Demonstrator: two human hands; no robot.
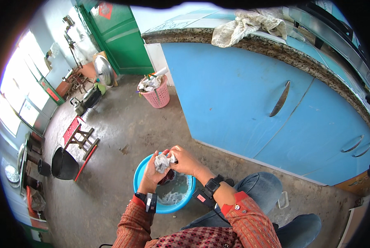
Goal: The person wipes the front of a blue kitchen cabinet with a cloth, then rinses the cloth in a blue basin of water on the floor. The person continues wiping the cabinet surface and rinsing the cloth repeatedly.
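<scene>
Over a light-blue basin [137, 178] on the floor, both of my hands hold one bunched white-grey cloth [162, 163]. My left hand [152, 171] cups it from the left side with the fingers curled round it. From the right, my right hand [186, 161] grips the other end, its fingers closed. Sudsy water [174, 194] fills the basin, and a dark red piece of fabric [167, 177] shows in it, partly hidden beneath my hands. How the cloth is folded inside my hands cannot be seen.
Blue cabinets [234, 95] under a stone-edged counter stand at the right, a rag [251, 28] draped over the edge. A pink waste basket [158, 96] stands ahead. To the left are a small wooden stool [82, 138] and a black bucket [65, 164]. My knee [263, 188] is beside the basin.
</scene>
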